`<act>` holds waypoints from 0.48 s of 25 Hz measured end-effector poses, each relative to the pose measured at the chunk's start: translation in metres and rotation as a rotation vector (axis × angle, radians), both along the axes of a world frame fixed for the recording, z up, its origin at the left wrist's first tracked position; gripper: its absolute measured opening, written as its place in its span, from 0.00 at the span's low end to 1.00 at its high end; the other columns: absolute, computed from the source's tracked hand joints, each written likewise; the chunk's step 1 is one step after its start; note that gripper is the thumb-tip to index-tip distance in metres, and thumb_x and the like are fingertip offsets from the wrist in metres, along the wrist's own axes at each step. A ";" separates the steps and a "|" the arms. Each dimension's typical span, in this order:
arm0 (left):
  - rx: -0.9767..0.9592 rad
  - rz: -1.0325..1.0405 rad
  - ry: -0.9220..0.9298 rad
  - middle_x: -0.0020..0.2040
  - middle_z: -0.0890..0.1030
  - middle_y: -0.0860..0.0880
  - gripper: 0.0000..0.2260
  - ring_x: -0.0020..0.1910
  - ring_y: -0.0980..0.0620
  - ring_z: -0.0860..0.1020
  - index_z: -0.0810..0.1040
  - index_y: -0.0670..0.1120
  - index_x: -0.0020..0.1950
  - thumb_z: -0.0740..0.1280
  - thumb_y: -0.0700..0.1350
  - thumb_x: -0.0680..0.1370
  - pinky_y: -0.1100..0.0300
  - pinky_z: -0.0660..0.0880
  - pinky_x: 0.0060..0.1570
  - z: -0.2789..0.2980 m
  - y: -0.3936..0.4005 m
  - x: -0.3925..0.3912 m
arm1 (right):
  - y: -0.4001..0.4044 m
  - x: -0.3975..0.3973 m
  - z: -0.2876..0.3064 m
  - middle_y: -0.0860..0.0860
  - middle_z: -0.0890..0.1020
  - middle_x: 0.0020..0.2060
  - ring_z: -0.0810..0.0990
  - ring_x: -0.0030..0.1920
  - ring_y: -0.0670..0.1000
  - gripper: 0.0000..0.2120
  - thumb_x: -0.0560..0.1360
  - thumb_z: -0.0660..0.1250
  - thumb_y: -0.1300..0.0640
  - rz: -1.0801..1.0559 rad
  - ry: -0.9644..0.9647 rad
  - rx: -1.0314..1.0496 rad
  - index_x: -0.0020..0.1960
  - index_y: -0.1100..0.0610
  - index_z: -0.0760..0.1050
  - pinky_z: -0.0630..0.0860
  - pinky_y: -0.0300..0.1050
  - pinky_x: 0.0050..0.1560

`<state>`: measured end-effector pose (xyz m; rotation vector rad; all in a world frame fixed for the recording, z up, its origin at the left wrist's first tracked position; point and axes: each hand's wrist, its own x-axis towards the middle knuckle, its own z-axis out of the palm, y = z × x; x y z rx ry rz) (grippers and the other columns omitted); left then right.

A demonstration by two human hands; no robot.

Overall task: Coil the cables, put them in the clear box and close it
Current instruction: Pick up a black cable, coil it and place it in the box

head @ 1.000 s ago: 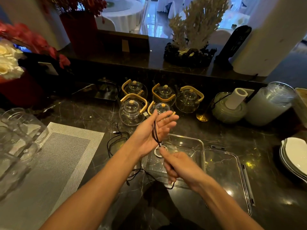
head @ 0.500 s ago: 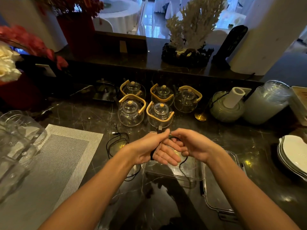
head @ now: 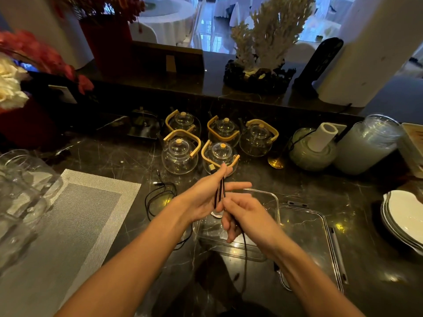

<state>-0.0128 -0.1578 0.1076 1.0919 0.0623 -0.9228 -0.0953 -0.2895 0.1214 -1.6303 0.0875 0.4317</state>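
My left hand [head: 206, 197] is raised palm-up over the clear box [head: 273, 202], fingers spread, with turns of a black cable [head: 220, 191] wound across the palm; a USB plug sticks out by the thumb. My right hand [head: 245, 217] pinches the same cable just below the left palm, and the free end trails down toward me. A second black cable [head: 160, 197] lies loose on the dark counter left of the box. The box's clear lid [head: 306, 239] lies flat to the right of the box. A pale coiled cable shows inside the box, mostly hidden by my hands.
Several glass teapots [head: 180, 154] with wooden handles stand behind the box. A grey placemat [head: 75, 216] and glass jars [head: 20, 186] are on the left. White plates [head: 405, 218] sit at the right edge, with a large jar [head: 368, 143] and a paper-roll holder [head: 313, 145] behind.
My left hand has opened and lifted again with more cable turns across it. My right hand has dropped from beside the left fingers to below the palm, pulling the cable down.
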 end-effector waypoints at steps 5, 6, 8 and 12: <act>-0.256 0.216 0.049 0.53 0.86 0.38 0.22 0.53 0.43 0.85 0.65 0.42 0.76 0.55 0.52 0.85 0.57 0.84 0.46 -0.003 -0.009 -0.006 | -0.007 -0.013 -0.026 0.54 0.75 0.24 0.73 0.22 0.51 0.26 0.80 0.63 0.40 -0.079 0.113 -0.009 0.37 0.60 0.79 0.75 0.47 0.34; -0.293 0.240 0.060 0.48 0.86 0.41 0.23 0.46 0.46 0.87 0.66 0.40 0.76 0.55 0.51 0.85 0.61 0.83 0.40 -0.004 -0.009 -0.005 | -0.009 -0.015 -0.031 0.54 0.72 0.22 0.71 0.22 0.51 0.28 0.79 0.63 0.37 -0.059 0.157 -0.014 0.34 0.59 0.77 0.77 0.46 0.34; -0.387 0.220 0.119 0.39 0.84 0.48 0.24 0.28 0.57 0.81 0.67 0.38 0.76 0.55 0.51 0.85 0.69 0.72 0.23 -0.002 -0.005 -0.002 | -0.016 -0.018 -0.043 0.52 0.67 0.22 0.68 0.23 0.49 0.28 0.78 0.65 0.35 0.014 0.250 0.040 0.30 0.55 0.70 0.77 0.44 0.32; -0.584 -0.037 0.145 0.30 0.79 0.51 0.21 0.17 0.59 0.72 0.73 0.38 0.67 0.53 0.52 0.85 0.71 0.59 0.15 0.009 0.012 -0.001 | -0.047 -0.002 -0.065 0.46 0.64 0.26 0.61 0.23 0.43 0.20 0.72 0.77 0.45 0.050 0.437 0.355 0.34 0.51 0.69 0.61 0.34 0.20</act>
